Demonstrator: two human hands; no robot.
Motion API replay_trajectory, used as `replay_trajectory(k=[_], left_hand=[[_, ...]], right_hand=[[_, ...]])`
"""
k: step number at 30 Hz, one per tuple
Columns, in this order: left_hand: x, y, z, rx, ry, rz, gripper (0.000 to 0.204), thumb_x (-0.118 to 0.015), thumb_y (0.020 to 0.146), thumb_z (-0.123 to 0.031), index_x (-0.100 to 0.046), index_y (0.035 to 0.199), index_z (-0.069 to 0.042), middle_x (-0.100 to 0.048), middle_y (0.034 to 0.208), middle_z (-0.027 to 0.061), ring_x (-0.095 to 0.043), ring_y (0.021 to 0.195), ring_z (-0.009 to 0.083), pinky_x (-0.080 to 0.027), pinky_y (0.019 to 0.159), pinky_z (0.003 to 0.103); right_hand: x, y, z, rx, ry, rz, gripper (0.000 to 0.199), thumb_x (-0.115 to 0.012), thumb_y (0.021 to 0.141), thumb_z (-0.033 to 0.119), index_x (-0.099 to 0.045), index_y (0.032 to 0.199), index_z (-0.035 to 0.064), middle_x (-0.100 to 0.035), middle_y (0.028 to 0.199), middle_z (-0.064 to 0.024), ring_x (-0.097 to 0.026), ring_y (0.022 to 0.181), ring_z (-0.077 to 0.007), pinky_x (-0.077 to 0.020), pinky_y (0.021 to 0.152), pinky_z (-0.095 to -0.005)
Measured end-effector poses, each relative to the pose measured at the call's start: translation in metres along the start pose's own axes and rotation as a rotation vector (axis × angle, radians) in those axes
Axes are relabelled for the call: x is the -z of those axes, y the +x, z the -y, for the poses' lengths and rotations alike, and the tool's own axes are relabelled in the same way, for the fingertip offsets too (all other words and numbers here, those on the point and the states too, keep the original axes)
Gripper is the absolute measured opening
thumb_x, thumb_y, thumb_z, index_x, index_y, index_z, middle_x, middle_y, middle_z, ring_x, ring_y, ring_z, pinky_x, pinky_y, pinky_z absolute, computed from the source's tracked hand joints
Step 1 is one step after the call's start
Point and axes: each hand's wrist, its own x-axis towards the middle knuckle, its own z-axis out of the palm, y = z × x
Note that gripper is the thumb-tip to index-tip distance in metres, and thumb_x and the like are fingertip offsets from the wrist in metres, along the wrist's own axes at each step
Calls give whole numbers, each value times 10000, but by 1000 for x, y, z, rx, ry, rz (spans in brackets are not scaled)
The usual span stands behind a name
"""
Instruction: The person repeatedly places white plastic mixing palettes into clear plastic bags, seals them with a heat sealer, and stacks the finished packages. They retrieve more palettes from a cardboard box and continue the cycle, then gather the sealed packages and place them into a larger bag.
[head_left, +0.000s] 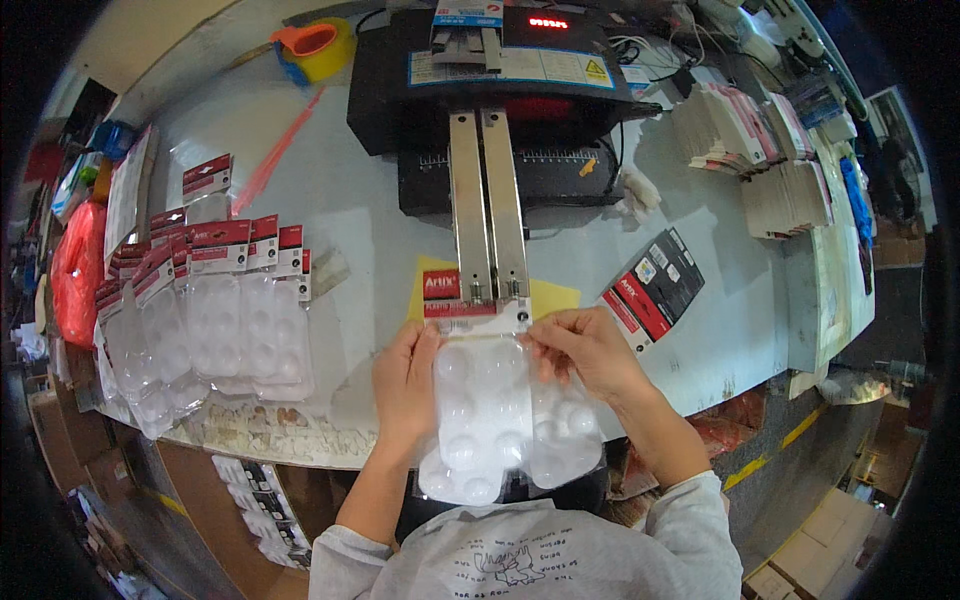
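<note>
My left hand (405,378) grips the left edge of a clear plastic blister pack (482,400) with round pockets and a red card header (448,290). My right hand (585,348) pinches its upper right corner. The pack's top lies under the tip of two long metal bars (487,200) that reach out from a black machine (490,70). More clear blister shells (565,440) lie under the pack near the table's front edge.
Several finished packs with red headers (215,300) are spread at the left of the grey table (340,190). Black and red cards (655,285) lie at the right, stacks of cards (750,140) behind them. A yellow tape roll (318,48) sits at the back left.
</note>
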Motion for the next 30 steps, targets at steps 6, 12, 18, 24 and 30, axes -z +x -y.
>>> replay_trajectory(k=[6, 12, 18, 24, 30], left_hand=[[-11, 22, 17, -18, -120, -39, 265, -485, 946, -206, -551, 809, 11, -543, 704, 19, -453, 667, 89, -383, 622, 249], [-19, 17, 29, 33, -312, -41, 276, -492, 944, -208, -529, 761, -5, -478, 677, 3, -416, 678, 85, -366, 640, 244], [72, 22, 6, 35, 60, -351, 231, -491, 916, -204, -583, 933, 7, -602, 872, 132, -562, 839, 285, -415, 795, 391], [97, -3, 22, -469, 1120, -660, 214, -641, 806, -168, -574, 929, -5, -510, 1008, 187, -484, 973, 356, -394, 840, 413], [29, -61, 40, -372, 426, -189, 182, -698, 752, -119, -575, 822, -6, -499, 907, 153, -495, 889, 320, -408, 778, 399]], right_hand=[[8, 24, -6, 53, -3, -46, 213, -570, 900, 158, -659, 834, -24, -607, 677, -43, -576, 514, -90, -390, 429, -191], [5, 17, -5, 278, -300, -176, 182, -622, 861, 146, -653, 878, -32, -633, 731, -74, -590, 529, -117, -429, 463, -220], [77, -13, 4, 571, -1178, -792, 853, -832, 586, 312, -444, 1290, 26, -508, 1259, -163, -456, 1212, -281, -358, 918, -376], [122, -8, -55, 464, -1314, -746, 987, -800, 607, 393, -322, 1389, 27, -309, 1457, -164, -279, 1360, -269, -220, 1023, -415], [100, -13, -51, 436, -1323, -793, 864, -781, 654, 334, -380, 1355, 28, -416, 1394, -143, -390, 1294, -280, -247, 1017, -371]])
